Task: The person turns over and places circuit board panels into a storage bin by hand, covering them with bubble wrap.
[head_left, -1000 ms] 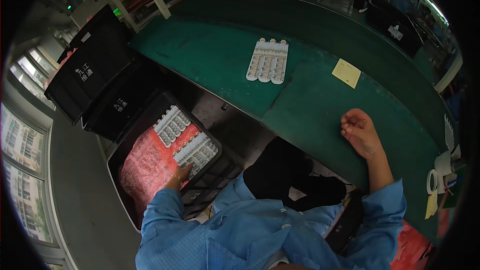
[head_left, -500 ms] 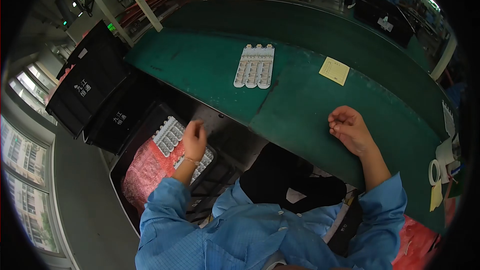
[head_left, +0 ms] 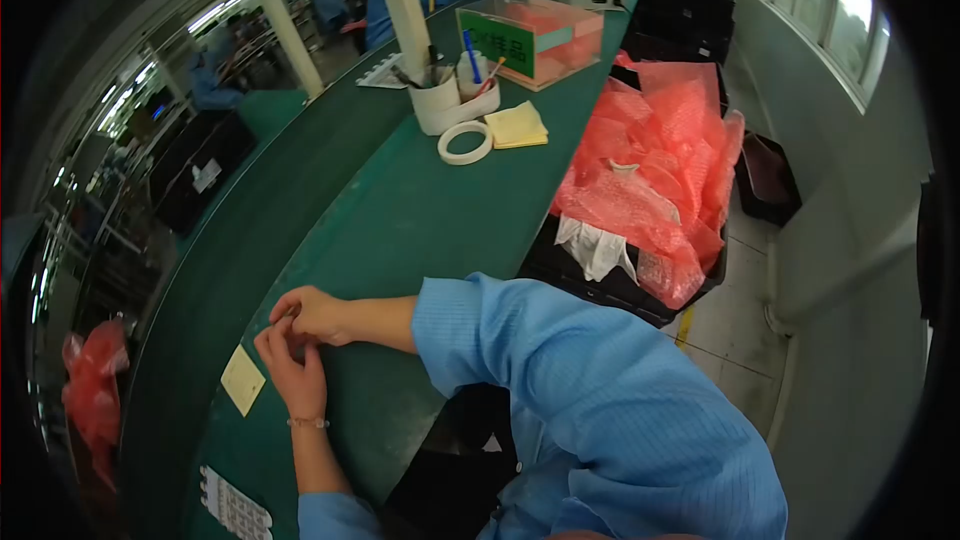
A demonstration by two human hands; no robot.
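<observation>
The left hand (head_left: pixel 298 380) and the right hand (head_left: pixel 320 315) meet over the counter (head_left: pixel 400 230), fingers bent and touching one another; whether anything small is pinched between them cannot be told, since the fingers cover the spot. The note (head_left: pixel 243 380) lies flat on the counter just beside the left hand, and the panel (head_left: pixel 238 508) lies further along on the same counter, near the left forearm, apart from both hands. For close finger work like this, it seems best to keep the two hands low over the counter, so that anything slipping from the fingertips would land there rather than on the floor. A light pinch looks wiser than a tight one, with one hand steadying while the other does the finer motion. The left forearm deserves care: a wide swing of the elbow could nudge the panel, and the left hand could brush the note out of place. The tape (head_left: pixel 465 160), the cup (head_left: pixel 437 112) of pens and the pad (head_left: pixel 518 126) stand well apart from the fingers, so the right arm has little reason to disturb them.
</observation>
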